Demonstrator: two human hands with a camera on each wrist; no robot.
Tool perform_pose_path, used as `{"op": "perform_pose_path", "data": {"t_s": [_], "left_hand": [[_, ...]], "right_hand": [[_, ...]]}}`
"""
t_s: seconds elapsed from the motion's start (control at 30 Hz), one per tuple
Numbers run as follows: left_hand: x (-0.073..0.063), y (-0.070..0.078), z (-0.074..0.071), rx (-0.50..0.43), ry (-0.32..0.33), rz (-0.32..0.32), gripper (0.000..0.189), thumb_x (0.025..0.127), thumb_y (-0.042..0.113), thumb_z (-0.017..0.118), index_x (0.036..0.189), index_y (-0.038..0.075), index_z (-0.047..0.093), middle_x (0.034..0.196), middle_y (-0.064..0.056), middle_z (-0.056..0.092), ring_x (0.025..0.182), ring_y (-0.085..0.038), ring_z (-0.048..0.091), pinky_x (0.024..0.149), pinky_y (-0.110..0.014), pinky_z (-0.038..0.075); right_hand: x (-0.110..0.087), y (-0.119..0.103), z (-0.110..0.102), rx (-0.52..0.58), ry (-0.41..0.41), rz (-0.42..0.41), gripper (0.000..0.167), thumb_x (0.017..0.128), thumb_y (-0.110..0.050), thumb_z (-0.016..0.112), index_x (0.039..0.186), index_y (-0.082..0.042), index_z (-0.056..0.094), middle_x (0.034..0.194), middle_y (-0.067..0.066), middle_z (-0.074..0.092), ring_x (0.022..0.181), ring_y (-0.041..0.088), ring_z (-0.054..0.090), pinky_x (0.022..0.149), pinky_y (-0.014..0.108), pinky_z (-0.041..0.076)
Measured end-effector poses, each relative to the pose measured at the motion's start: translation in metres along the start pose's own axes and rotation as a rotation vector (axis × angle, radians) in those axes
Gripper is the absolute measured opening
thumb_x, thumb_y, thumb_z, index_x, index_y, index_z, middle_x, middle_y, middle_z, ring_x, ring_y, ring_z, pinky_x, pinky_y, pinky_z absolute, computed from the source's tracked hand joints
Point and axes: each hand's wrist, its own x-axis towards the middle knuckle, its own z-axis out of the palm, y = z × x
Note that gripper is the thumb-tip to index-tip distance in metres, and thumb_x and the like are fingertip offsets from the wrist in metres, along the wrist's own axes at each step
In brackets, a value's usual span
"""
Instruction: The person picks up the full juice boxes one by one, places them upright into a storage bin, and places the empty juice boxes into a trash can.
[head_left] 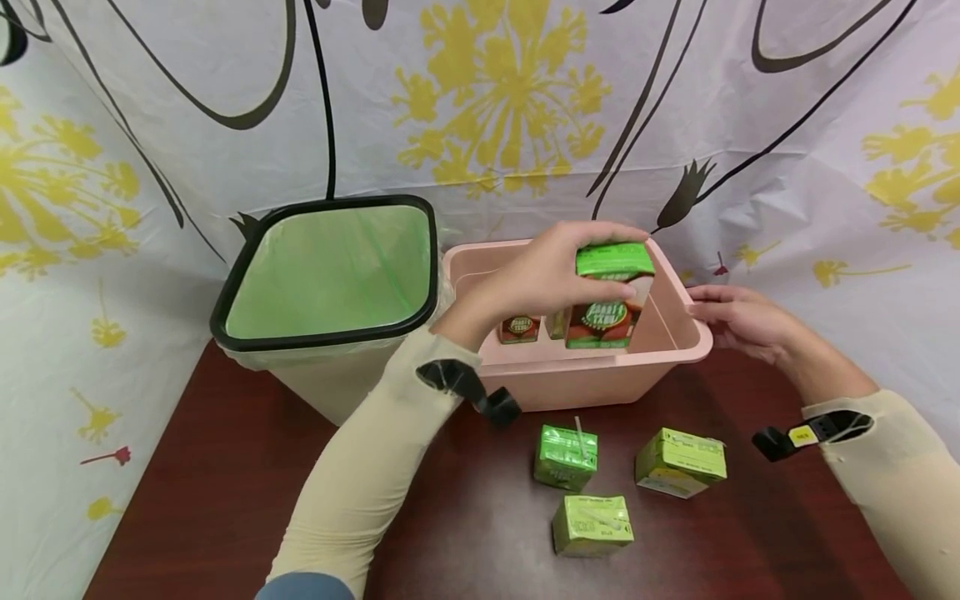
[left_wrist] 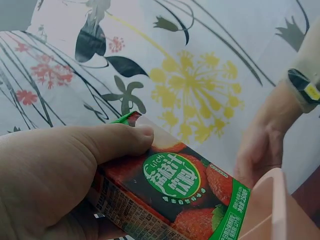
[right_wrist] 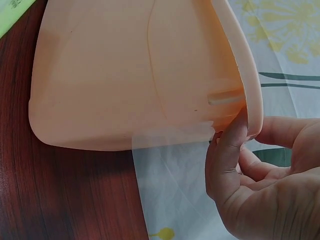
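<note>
Left hand (head_left: pixel 551 271) clamped on a juice carton (head_left: pixel 606 312), held over the pink basin (head_left: pixel 573 387). Right hand (head_left: pixel 750 323) pinches the basin's right rim. Three green cartons (head_left: pixel 566 460) rest on the table (head_left: pixel 472 525), near side; a lined bin (head_left: pixel 333 379) stands left.

It was a screened tabletop nook, whether in a home or a workroom unclear, shown by the reddish-brown wood-grain table (head_left: pixel 225 500) and the flower-printed sheeting (head_left: pixel 510 100) hung behind it.

Cream, close-fitting sleeves (head_left: pixel 352 492) surround black wrist straps (head_left: pixel 450 377), the right one bearing a yellow label (head_left: pixel 802 436). Blue cloth (head_left: pixel 303 587) shows bottom left of centre.
</note>
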Motion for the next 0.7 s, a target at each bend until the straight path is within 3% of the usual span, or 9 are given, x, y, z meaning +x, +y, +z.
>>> {"op": "perform_pose_path", "data": {"t_s": [0.17, 0.33, 0.4, 0.47, 0.57, 0.63, 0.7], "left_hand": [[0.021, 0.002, -0.005, 0.011, -0.036, 0.008, 0.053, 0.092, 0.017, 0.078, 0.142, 0.013, 0.060, 0.128, 0.000, 0.063, 0.102, -0.011, 0.056, 0.087, -0.019, 0.047], [0.037, -0.001, -0.007, 0.025, -0.091, -0.029, 0.051, 0.090, 0.017, 0.079, 0.138, 0.014, 0.062, 0.129, 0.004, 0.063, 0.103, -0.009, 0.055, 0.087, -0.017, 0.044], [0.042, -0.004, -0.008, -0.044, -0.091, -0.069, 0.050, 0.089, 0.015, 0.080, 0.136, 0.013, 0.063, 0.126, 0.003, 0.063, 0.100, -0.011, 0.055, 0.085, -0.018, 0.046], [0.046, -0.008, -0.008, -0.191, -0.092, -0.128, 0.048, 0.088, 0.008, 0.079, 0.134, 0.010, 0.063, 0.124, -0.002, 0.062, 0.099, -0.014, 0.057, 0.085, -0.022, 0.050], [0.051, -0.015, -0.010, -0.340, -0.078, -0.226, 0.045, 0.087, 0.001, 0.078, 0.129, 0.008, 0.062, 0.126, -0.005, 0.058, 0.102, -0.017, 0.060, 0.084, -0.027, 0.055], [0.053, -0.021, -0.013, -0.380, -0.080, -0.286, 0.043, 0.088, 0.000, 0.077, 0.126, 0.009, 0.059, 0.131, -0.005, 0.053, 0.103, -0.019, 0.061, 0.083, -0.030, 0.057], [0.055, -0.028, -0.017, -0.330, -0.098, -0.330, 0.040, 0.089, 0.003, 0.077, 0.124, 0.011, 0.058, 0.131, -0.004, 0.052, 0.101, -0.017, 0.061, 0.079, -0.031, 0.057]], "right_hand": [[0.000, 0.000, -0.001, -0.008, -0.007, 0.002, 0.021, 0.106, -0.006, 0.049, 0.109, -0.018, 0.065, 0.101, 0.002, 0.068, 0.089, 0.013, 0.069, 0.072, 0.031, 0.059], [-0.001, -0.001, 0.000, 0.035, -0.019, -0.001, 0.023, 0.106, -0.004, 0.048, 0.109, -0.017, 0.066, 0.100, 0.003, 0.069, 0.088, 0.014, 0.070, 0.071, 0.031, 0.059], [-0.001, 0.000, 0.001, 0.053, -0.023, -0.003, 0.023, 0.106, -0.003, 0.047, 0.108, -0.017, 0.066, 0.099, 0.004, 0.069, 0.088, 0.014, 0.070, 0.071, 0.031, 0.059], [-0.001, 0.000, 0.001, 0.060, -0.025, -0.005, 0.024, 0.106, -0.002, 0.047, 0.107, -0.017, 0.067, 0.099, 0.004, 0.069, 0.088, 0.014, 0.070, 0.071, 0.030, 0.059], [-0.001, 0.000, 0.001, 0.064, -0.030, -0.011, 0.024, 0.106, -0.002, 0.048, 0.107, -0.017, 0.067, 0.098, 0.004, 0.069, 0.087, 0.014, 0.070, 0.070, 0.031, 0.059], [-0.001, 0.001, 0.001, 0.064, -0.029, -0.014, 0.025, 0.105, -0.001, 0.048, 0.107, -0.016, 0.067, 0.098, 0.004, 0.070, 0.086, 0.014, 0.070, 0.070, 0.031, 0.059], [-0.001, 0.001, 0.001, 0.067, -0.030, -0.017, 0.025, 0.105, -0.001, 0.047, 0.107, -0.016, 0.067, 0.097, 0.004, 0.070, 0.085, 0.014, 0.070, 0.069, 0.031, 0.059]]}}
